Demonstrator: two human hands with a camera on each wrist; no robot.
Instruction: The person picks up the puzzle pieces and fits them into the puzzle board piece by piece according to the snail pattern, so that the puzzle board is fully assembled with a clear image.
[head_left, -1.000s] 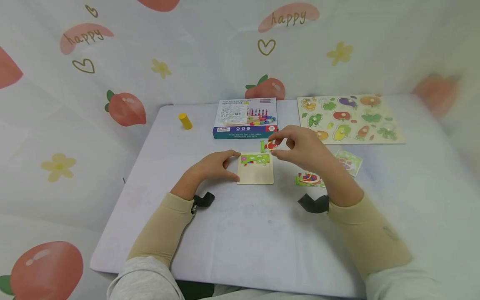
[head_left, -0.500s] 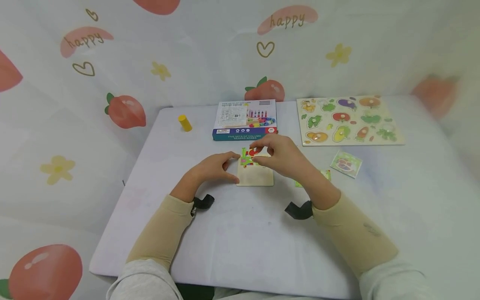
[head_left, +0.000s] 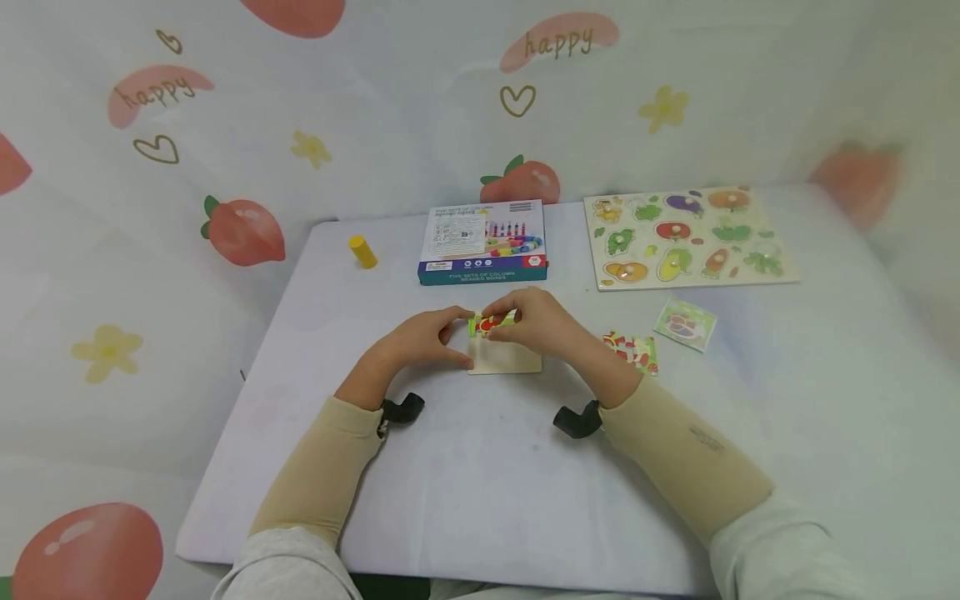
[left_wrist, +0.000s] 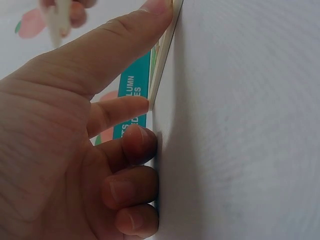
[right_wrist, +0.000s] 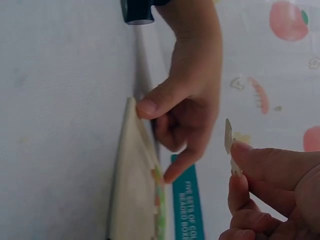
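Note:
A small square wooden puzzle board (head_left: pixel 506 360) lies on the table, with a colourful strip piece (right_wrist: pixel 160 220) along its far side. My left hand (head_left: pixel 412 342) holds the board's left edge, thumb at the near corner and index finger at the far one. Over the far part of the board, my right hand (head_left: pixel 543 323) pinches a thin red and green puzzle piece (head_left: pixel 486 327) between thumb and fingers. In the right wrist view the pinched piece (right_wrist: pixel 228 136) shows edge-on, apart from the board. Its picture largely covers the strip below in the head view.
Red and green puzzle pieces (head_left: pixel 637 353) lie right of the board, partly behind the right forearm. Beyond them is a square picture card (head_left: pixel 686 325). A bead-set box (head_left: pixel 483 242), a yellow cylinder (head_left: pixel 362 252) and a vegetable peg puzzle (head_left: pixel 682 237) stand farther back.
My right hand has moved left and down with the pinched piece, from right of the board's far edge to over its far part. My left hand has stayed at the board's edge.

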